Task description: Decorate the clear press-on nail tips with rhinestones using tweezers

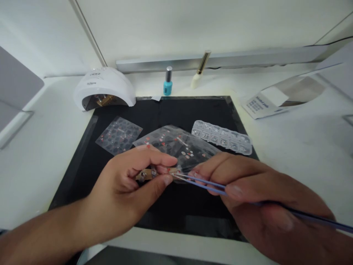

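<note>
A clear sheet of small red and white nail stickers point(165, 138) is pinched between the thumb and fingers of my left hand point(129, 184), near its closer edge. My right hand point(259, 187) is closed round blue tweezers point(206, 185). The tweezers' pale tips meet the sheet's near edge, just by my left thumb and fingertips. Whether a sticker sits between the tips is too small to tell. Fingers of my right hand also lie against the sheet's right part. A tan strip with small shiny pieces point(142, 174) shows beneath my left fingers, partly hidden.
A second sticker sheet point(118, 135) lies on the black mat point(176, 110). To the right is a clear compartment box point(222, 137). Behind stand a white nail lamp point(104, 86), a turquoise polish bottle point(168, 82), a cream bottle point(200, 71) and an opened alcohol pads box point(261, 105).
</note>
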Demonstrator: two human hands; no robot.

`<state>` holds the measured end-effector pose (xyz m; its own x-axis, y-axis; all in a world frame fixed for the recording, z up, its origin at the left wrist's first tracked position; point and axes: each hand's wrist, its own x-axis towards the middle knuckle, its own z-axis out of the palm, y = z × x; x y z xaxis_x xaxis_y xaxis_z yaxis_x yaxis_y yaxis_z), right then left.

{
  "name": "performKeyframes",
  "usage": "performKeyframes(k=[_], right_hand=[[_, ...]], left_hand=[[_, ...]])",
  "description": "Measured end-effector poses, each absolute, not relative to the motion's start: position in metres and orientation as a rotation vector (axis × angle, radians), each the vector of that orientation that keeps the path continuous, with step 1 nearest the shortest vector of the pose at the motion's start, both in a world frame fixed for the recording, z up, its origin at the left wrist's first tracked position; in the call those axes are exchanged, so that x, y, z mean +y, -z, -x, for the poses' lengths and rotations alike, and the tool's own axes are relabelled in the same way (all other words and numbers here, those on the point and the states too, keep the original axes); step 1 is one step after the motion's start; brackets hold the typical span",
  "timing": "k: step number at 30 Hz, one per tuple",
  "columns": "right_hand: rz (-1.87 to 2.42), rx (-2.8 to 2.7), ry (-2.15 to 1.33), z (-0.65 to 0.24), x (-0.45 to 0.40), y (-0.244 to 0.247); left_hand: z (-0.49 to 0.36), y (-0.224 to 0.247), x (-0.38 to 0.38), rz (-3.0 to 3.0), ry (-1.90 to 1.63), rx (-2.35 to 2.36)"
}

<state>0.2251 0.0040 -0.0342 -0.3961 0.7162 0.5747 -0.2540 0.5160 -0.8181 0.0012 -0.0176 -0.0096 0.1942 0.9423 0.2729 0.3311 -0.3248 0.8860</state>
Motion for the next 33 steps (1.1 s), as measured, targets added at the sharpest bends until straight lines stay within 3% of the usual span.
performKeyframes(k=[33], right_hand=[[0.466, -1.679, -1.226, -0.2283, 0.0022, 0.0246]], left_hand=[[-0.0034, 0.0037, -0.0170, -1.944, -1.095, 1.170]])
